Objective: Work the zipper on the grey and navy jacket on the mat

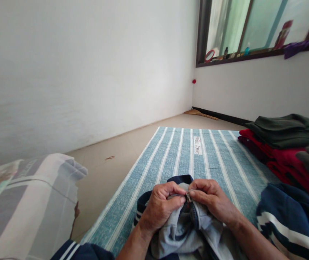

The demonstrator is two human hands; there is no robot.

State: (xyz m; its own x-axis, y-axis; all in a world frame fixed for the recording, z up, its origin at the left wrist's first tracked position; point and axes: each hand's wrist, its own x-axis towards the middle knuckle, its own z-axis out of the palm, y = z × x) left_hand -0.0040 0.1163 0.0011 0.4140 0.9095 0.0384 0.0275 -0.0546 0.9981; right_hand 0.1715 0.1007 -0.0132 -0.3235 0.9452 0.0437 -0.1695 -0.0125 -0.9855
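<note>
A grey and navy zip-up jacket (176, 234) lies bunched at the near edge of the striped blue-green surface, close to my body. My left hand (161, 207) pinches the cloth edge beside the top of its zipper (189, 198) between thumb and fingers. From the other side, my right hand (215, 200) pinches the same spot, its thumb and forefinger closed at the metal zipper end. The fingertips of both hands nearly meet there. Dark zipper teeth curve down below them, and a navy band shows behind my left hand.
Folded dark green trousers (290, 130) top a stack with red clothes (287, 155) at the right. Navy cloth with white stripes (287, 220) lies nearer. A bundle in a grey-striped cover (35, 202) stands left. Beyond the striped cloth (167, 159) are floor, walls and a window (252, 29).
</note>
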